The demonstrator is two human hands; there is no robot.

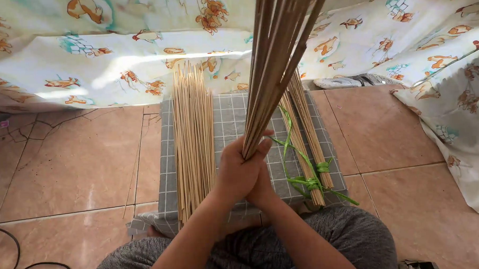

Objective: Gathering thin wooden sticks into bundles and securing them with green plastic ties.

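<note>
Bamboo sticks (279, 59) stand upright in a bundle at centre, fanning toward 12 o'clock. I have my left hand (238, 169) wrapped tight round their lower ends, my right hand (263, 188) pressed against it from 5 o'clock. Loose sticks (193, 141) lie at 9 o'clock on a checked cloth (229, 119); a green-tied bundle (306, 143) lies at 3 o'clock.

No packages, labels, signs or screens are visible anywhere around the grey checked cloth (233, 119) on the tiled floor (76, 166).
</note>
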